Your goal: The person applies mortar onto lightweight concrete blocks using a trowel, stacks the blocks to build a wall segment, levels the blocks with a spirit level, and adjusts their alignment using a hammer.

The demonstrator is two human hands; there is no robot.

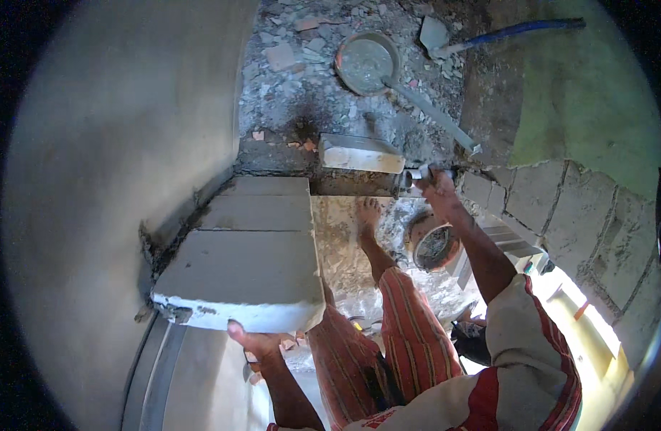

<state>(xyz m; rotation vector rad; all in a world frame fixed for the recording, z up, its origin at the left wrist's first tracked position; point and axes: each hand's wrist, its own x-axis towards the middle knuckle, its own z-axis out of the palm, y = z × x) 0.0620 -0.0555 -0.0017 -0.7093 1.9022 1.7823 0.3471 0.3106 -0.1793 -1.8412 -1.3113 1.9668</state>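
Note:
My left hand point(255, 339) has its fingers on the lower edge of the nearest pale block point(237, 266) in a short stacked course against the plastered wall, its thumb on the front face. My right hand point(436, 185) grips a metal trowel-like tool point(413, 178), partly hidden by my fingers, over a dark gap at the right end of a loose white block point(359, 154). Below that hand stands a bucket point(434, 244) with grey material inside. My bare foot point(368, 214) is on the dusty floor between the stack and the bucket.
At the top, a basin point(366, 57) of grey liquid with a long stick point(438, 118) lies among rubble, near a blue-handled tool point(510, 32). A plastered wall point(86, 179) rises on the left. At right, a block wall point(582, 237) meets a green surface point(582, 108).

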